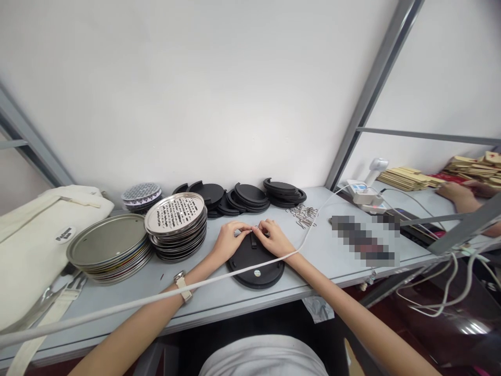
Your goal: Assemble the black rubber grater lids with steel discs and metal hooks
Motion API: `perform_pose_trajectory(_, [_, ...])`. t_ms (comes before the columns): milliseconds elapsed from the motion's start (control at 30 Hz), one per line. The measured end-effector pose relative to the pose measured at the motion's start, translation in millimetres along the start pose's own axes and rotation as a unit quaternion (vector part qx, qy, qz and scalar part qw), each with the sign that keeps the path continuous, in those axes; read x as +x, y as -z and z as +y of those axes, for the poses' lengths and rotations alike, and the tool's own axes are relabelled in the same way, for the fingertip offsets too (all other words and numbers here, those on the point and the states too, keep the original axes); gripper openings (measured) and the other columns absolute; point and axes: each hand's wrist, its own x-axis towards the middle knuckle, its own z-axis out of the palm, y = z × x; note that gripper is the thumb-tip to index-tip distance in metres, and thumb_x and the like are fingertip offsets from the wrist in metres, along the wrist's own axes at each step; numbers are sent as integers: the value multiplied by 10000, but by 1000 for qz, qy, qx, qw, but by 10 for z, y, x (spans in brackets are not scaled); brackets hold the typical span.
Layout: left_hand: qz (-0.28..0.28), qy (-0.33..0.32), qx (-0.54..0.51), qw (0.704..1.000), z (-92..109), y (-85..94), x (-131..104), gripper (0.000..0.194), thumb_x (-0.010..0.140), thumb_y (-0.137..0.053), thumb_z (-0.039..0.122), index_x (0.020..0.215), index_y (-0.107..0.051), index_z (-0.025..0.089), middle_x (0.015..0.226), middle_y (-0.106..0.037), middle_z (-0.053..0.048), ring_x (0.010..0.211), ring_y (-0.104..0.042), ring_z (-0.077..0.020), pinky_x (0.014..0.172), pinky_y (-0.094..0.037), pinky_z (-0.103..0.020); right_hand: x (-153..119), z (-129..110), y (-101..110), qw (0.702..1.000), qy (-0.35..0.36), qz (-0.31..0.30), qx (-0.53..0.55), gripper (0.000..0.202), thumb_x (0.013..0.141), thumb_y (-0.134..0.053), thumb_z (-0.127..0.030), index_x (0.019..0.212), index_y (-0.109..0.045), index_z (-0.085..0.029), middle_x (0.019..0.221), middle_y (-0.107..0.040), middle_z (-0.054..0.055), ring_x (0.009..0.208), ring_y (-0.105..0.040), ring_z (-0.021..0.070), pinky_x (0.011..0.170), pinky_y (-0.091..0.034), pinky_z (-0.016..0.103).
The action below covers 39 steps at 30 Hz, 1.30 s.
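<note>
Left hand [230, 240] and right hand [274, 237]: fingertips nearly together at the far edge of a round black disc [256, 266], fingers bent, neither hand spread. Both touch the disc's rim area beside its small dark tab [253, 241]; whether they pinch a small part there, cannot tell. Disc lies flat on the desk [219, 284], near its front edge. Metal hooks [304, 215] in a loose heap, beyond and right of the right hand.

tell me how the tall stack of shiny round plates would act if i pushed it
The shiny stack would probably slide apart rather than move as one: its layers sit slightly out of line, with no visible strap. The rims look like thin metal, so each plate is likely stiff and slick. Pushed left, it might bump the wider stack beside it.
</note>
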Motion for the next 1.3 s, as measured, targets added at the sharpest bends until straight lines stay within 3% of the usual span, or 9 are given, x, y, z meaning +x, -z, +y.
perform_pose_trajectory(267, [-1, -9, 0, 1000, -2, 1, -3, 153, 810, -572, 160, 863, -713, 193, 891, -713, -44, 850, -635, -184, 828, -478, -314, 11, 16, 3, 1000, 18, -10, -5, 267, 898, -442, -306, 650, -448, -207, 662, -504, 1, 670, -471, 162, 698, -376, 299])
perform_pose_trajectory(800, [-10, 8, -8, 1000, 16, -3, -4, 130, 802, -557, 144, 826, -679, 179, 835, -697, -22, 804, -630, -162, 793, -471, -285, 12, -1, 8, 1000, -12, -2, 0, 276, 875, -428, -282, 609, -402, -212, 621, -490, -1, 652, -468, 165, 675, -367, 297])
perform_pose_trajectory(1300, [-14, 1, -10, 1000, 31, 4, -1, 117, 798, -566, 135, 819, -676, 167, 831, -690, -28, 797, -625, -162, 794, -468, -281, 3, -40, 55, 998, -36, 41, 8, 233, 874, -399, -264, 646, -405, -215, 647, -498, 7, 684, -518, 170, 687, -390, 281])
